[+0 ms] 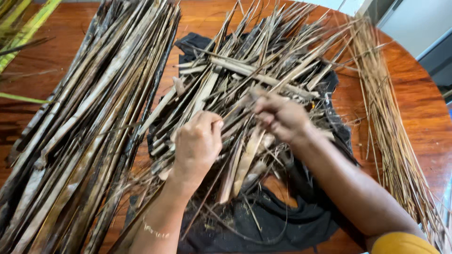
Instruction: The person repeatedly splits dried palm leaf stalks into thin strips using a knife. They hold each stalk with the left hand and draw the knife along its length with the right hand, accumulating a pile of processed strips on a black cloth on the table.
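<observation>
A heap of dry brown leaf strips (254, 70) lies on a black cloth (282, 221) in the middle of a round wooden table (423, 108). My left hand (197, 141) is closed around strips at the near side of the heap. At the heap's middle, the fingers of my right hand (280, 115) pinch one of the strips. Both forearms reach in from the bottom edge.
A long bundle of dark, flat leaf strips (89, 117) lies along the left of the table. Thin straw-coloured leaf ribs (386, 113) lie in a bundle on the right. Green leaves (23, 23) show at the top left corner.
</observation>
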